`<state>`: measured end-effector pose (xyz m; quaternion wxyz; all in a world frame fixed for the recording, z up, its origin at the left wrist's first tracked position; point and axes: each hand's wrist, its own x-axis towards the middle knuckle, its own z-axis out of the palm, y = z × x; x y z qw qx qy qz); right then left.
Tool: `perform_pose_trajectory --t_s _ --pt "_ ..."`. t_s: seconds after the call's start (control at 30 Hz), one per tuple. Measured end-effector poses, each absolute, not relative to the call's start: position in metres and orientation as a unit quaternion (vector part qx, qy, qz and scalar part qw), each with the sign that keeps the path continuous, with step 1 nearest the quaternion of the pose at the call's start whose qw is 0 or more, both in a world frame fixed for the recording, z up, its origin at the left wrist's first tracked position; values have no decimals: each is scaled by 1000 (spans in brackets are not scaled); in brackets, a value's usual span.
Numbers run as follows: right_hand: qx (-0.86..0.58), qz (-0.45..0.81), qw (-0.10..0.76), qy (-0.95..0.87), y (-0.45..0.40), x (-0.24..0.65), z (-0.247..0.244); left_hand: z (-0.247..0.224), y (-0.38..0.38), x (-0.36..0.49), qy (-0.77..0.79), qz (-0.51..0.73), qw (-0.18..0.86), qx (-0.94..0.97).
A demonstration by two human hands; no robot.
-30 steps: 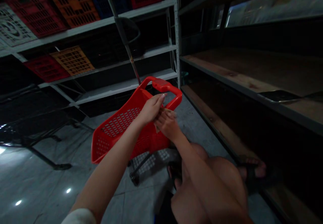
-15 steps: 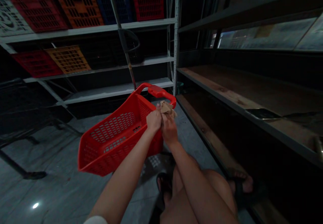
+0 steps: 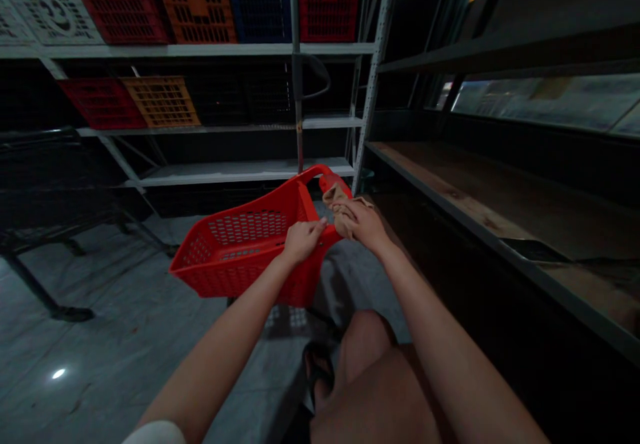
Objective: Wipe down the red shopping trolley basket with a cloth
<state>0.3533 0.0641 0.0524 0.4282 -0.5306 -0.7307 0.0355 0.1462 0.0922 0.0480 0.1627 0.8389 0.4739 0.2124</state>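
A red plastic shopping cart with perforated sides stands on the floor before me, its handle towards the right. My left hand is closed over the cart's near top edge beside the handle, thumb pointing up; its fingertips are hidden. In my right hand is a crumpled tan cloth, pressed against the near side of the handle. Part of the cloth hangs loose over the handle and covers some of it.
White metal shelving behind the cart carries plastic crates, among them an orange crate. To my right runs a wooden shelf with a dark flat object near its edge. A dark cart stands at left.
My hands, close together on the cloth before, have moved apart. The left is now on the cart's edge, the right holds the cloth at the handle. The view has turned left.
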Motion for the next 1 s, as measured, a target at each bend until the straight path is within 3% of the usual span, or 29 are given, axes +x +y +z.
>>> perform_pose_trajectory --t_s 0.2,0.43,0.57,0.8,1.0 --pt "-499 163 483 -701 94 375 58 46 120 151 459 262 224 819" --pt "-507 -31 372 -777 36 346 51 38 128 163 427 282 236 826" --pt "-493 -50 324 -806 31 369 58 32 127 169 381 296 285 828" --pt "-503 3 357 -787 62 437 77 38 119 175 326 280 346 834" --pt "-600 -24 424 -678 96 482 71 45 111 171 292 268 411 821"
